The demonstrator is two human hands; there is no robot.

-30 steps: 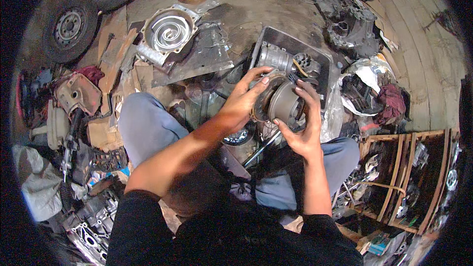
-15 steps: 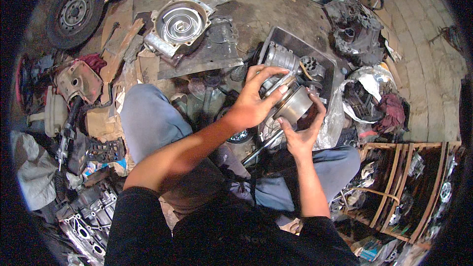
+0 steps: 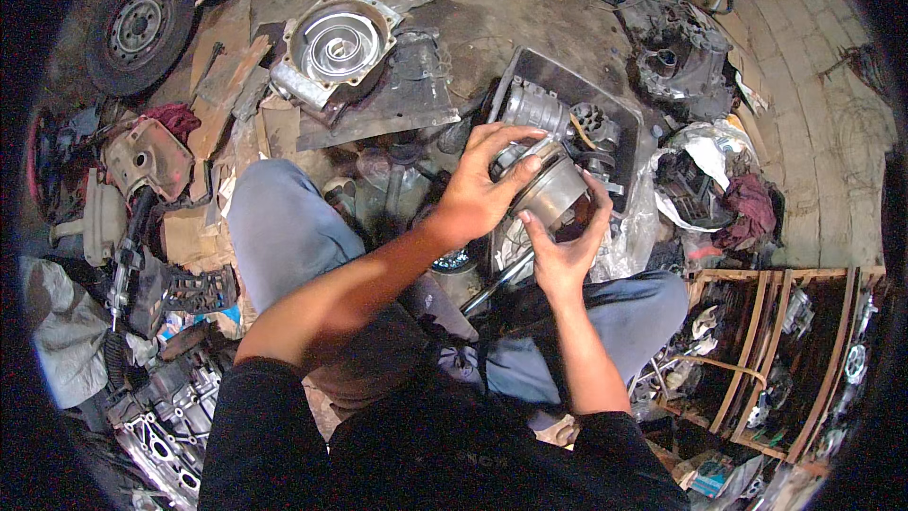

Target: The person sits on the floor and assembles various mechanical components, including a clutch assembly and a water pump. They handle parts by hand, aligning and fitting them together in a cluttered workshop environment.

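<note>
- I see my left hand (image 3: 478, 194) clamped over the round metal drum (image 3: 551, 191), fingers spread across its top.
- My right hand (image 3: 565, 251) cups it from below, above the dark parts tray (image 3: 539, 71).

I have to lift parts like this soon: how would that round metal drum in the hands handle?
The metal drum looks solid, so probably stiff and heavy; both the left hand and right hand grip it. Its smooth round wall may be slippery and roll if set down sideways.

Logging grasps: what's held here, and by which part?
A round grey metal drum part, held in both hands: left hand over its upper rim and side, right hand cupping its lower edge.
</note>
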